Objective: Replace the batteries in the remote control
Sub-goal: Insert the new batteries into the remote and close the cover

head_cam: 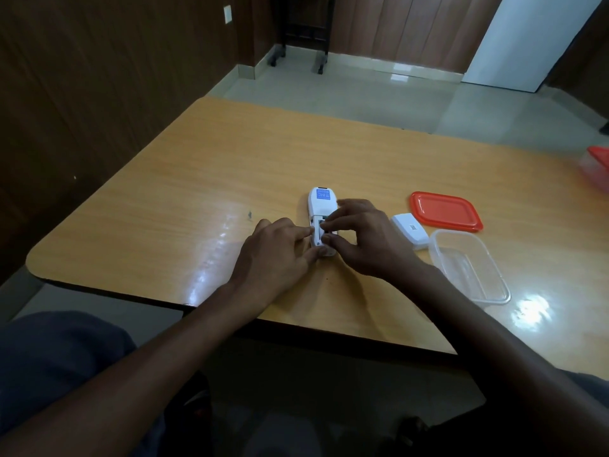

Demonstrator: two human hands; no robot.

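A white remote control (320, 202) lies face down on the wooden table (197, 199), a blue label on its back and its battery bay uncovered. My left hand (280, 252) grips its near left side with thumb and fingers. My right hand (362, 235) has its fingertips inside the bay, pinched over something small and dark; whether that is a battery is too hidden to tell. The white battery cover (410, 229) lies loose on the table just right of my right hand.
A clear plastic container (471, 268) stands open at the right, its red lid (445, 211) lying flat behind it. Another red-lidded container (598, 163) sits at the far right edge. The table's near edge runs just under my forearms.
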